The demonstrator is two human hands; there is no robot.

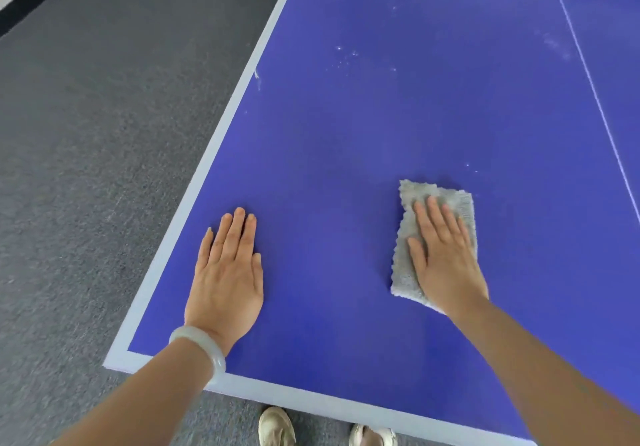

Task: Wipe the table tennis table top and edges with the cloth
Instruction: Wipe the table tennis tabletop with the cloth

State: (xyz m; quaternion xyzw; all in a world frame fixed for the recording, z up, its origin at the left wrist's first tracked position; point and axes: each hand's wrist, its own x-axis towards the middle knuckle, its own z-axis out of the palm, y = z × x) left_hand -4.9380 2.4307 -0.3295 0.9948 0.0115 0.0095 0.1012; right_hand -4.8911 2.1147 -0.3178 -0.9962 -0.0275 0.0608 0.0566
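Observation:
The blue table tennis table fills most of the view, with a white border along its left and near edges. A folded grey cloth lies flat on the top, right of centre. My right hand presses on the cloth with straight fingers. My left hand rests flat on the bare blue surface near the left edge, fingers together, a pale bangle on its wrist. White specks and dusty smears dot the surface farther away.
Grey carpet floor runs along the table's left side and under the near edge. A thin white centre line crosses the top at the right. My two shoes show just below the near edge.

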